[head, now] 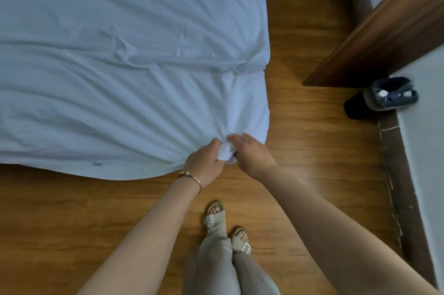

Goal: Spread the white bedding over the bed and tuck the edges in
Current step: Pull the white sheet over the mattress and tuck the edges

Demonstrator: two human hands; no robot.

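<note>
The white bedding (125, 59) covers the bed, filling the upper left of the view, wrinkled and pulled into folds that run toward its near right corner. My left hand (205, 162) grips a bunched wad of that corner. My right hand (249, 153) holds the same bunch from the right, its fingers reaching over the cloth. The bedding's near edge hangs over the side of the bed above the floor.
Wooden floor (312, 126) lies to the right of the bed and below it. A dark waste bin (389, 94) with bottles stands by the wall at right, beside a wooden door frame (384, 35). My sandalled feet (225, 227) stand close to the bed corner.
</note>
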